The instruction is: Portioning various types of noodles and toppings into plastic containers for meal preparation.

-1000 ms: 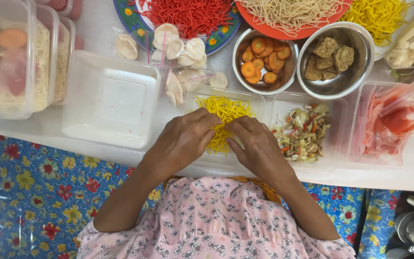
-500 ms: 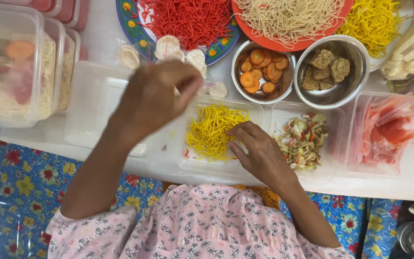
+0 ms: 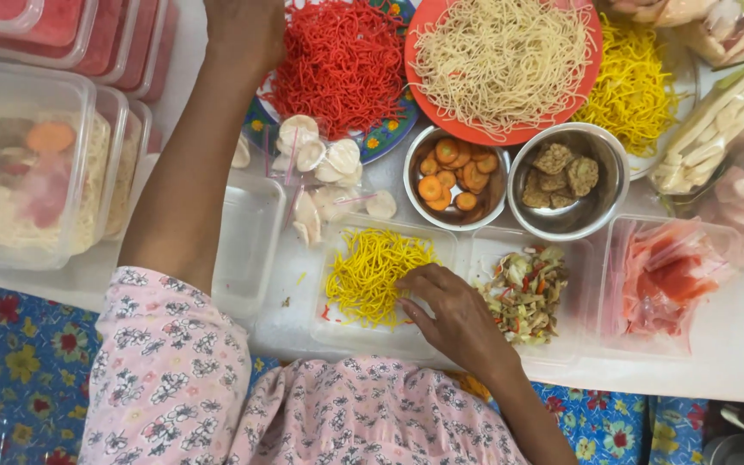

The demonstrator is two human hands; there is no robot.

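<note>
The right hand [image 3: 454, 314] rests flat on the yellow noodles [image 3: 372, 275], which lie in a clear tub [image 3: 342, 331] near the bottom middle of the table. Its fingers [image 3: 415, 284] are stretched out and a little bent, pressing on the noodle pile at its 4 o'clock side, and they do not seem to pinch anything. The left hand [image 3: 243, 30] reaches far up, toward 12 o'clock, beside the plate of red noodles [image 3: 342, 60]; its fingers are cut off by the top edge, so I cannot tell if they are open or holding something. The yellow noodles look thin, soft and bendy, very light, and they tangle together like string. They would likely come up in a loose clump, and bits could drop off. A good place to grab is the thick middle of the pile, with all the fingertips closing gently from above. Squeezing hard could break them. At 3 o'clock from the yellow noodles sits a tub of mixed vegetables [image 3: 523, 293], just beside the right hand.
</note>
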